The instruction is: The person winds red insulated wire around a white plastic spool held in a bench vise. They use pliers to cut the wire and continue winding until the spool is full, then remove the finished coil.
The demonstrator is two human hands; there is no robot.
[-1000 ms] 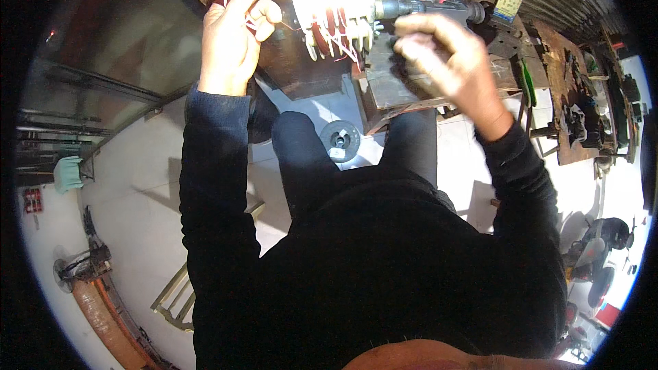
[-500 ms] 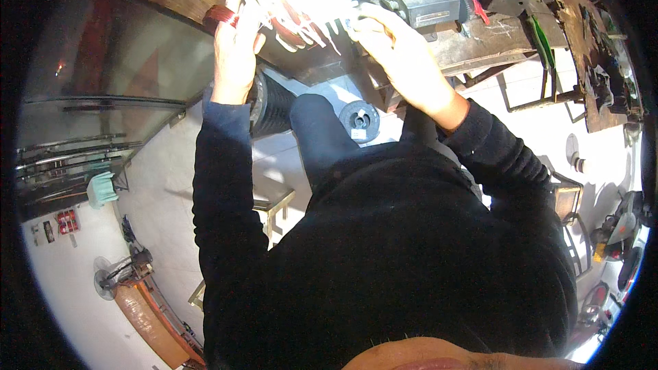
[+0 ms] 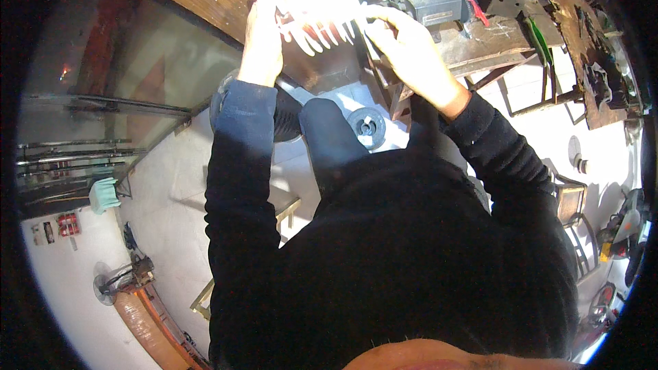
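Under strong glare at the top middle is a rounded motor part, seemingly a wound core. Red-brown copper-wire coils [image 3: 317, 33] and white strips stick out around its lower edge; its centre is washed out. My left hand [image 3: 263, 48] is upright against its left side, thumb side toward the coils, with fingertips lost in the brightness. My right hand [image 3: 415, 51] is at its right edge, fingers bent and pressed together near the end of the coils. What the right fingertips pinch is too bright to make out.
A grey machine body [image 3: 433, 0] sits right of the coils on the worn wooden bench [image 3: 480, 55]. Below are a wire spool [image 3: 369, 128] on the floor and a dark ribbed cylinder [image 3: 286, 118] by my knee. A glass-fronted cabinet [image 3: 137, 62] is at the left.
My left hand has moved right, closer to the coils. The red wire bundle seen at its left side is no longer visible. My right hand has shifted slightly right and down.
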